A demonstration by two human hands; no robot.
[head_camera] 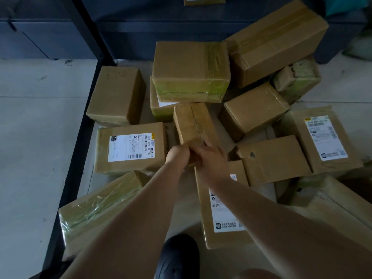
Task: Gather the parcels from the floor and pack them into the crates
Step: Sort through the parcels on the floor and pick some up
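Parcel point(193, 123), long axis pointing away, near end gripped by both hands' fingers point(203, 152)

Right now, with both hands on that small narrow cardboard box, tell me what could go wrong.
1. Both the left hand and right hand grip only the near end of the small narrow brown cardboard box; its far end may tip down.
2. The green-taped brown carton sits stacked on another parcel right behind it; a bump could topple it.
3. The black shoe stands among flat parcels, a likely trip hazard.
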